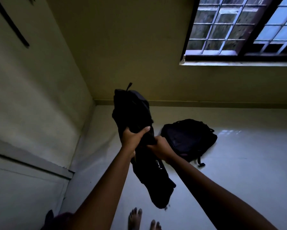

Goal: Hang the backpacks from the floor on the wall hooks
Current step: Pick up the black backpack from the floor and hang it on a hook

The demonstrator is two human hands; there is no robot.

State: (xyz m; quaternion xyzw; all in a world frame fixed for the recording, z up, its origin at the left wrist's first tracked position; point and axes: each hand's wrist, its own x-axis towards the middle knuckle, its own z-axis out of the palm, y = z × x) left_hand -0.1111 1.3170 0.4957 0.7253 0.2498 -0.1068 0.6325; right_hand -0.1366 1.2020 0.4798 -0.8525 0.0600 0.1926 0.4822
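Both our hands — left [132,138], right [161,146] — are clenched round the limp, light-looking backpack [134,113], held up between them; better taken by its top loop. Another bag [189,138] lies beyond our right hand.

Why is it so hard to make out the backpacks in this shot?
Head view: dim room lit only through the window, so the held backpack and the floor backpack read as black shapes; window glare on the floor; wide-angle lens bends the walls.
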